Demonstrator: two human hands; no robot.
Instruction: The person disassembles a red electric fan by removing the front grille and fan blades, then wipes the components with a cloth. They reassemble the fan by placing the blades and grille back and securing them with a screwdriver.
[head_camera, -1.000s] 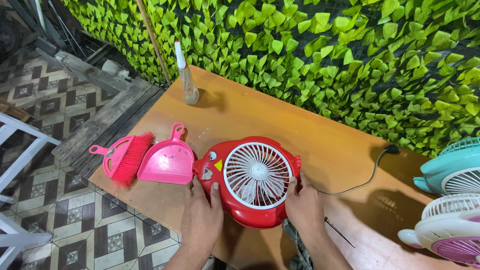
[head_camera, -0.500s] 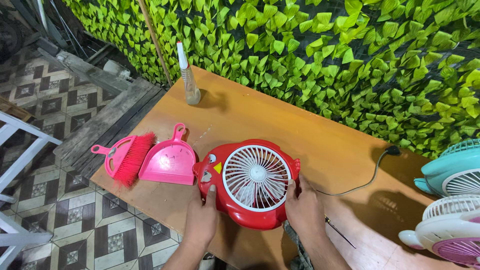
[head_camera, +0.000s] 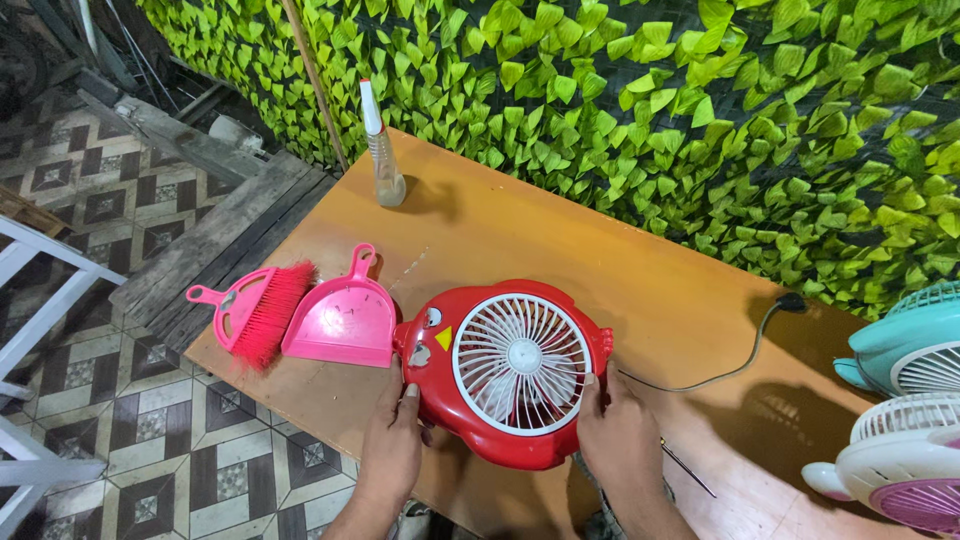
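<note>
Head view, looking down: the red fan (head_camera: 505, 372) lies on its back at the lower centre of the frame, its white grille facing up, resting on the orange worktop (head_camera: 560, 250) close to the near edge. It sits squarely between the two hands, so neither is nearer. The left hand (head_camera: 395, 440) presses its grip against the fan's lower left rim, just below the two knobs and the yellow triangle mark; the right hand (head_camera: 620, 435) clasps the lower right rim, fingertips on the red casing beside the grille. Both grips are closed on the housing from opposite sides. The fan's wider span runs left to right across the frame, in line with the gap between the hands. Its dark cord (head_camera: 740, 350) trails off to the right. Just left of the fan lie a pink dustpan (head_camera: 345, 320) and a pink brush (head_camera: 255, 310); a spray bottle (head_camera: 383, 150) stands at upper left.
</note>
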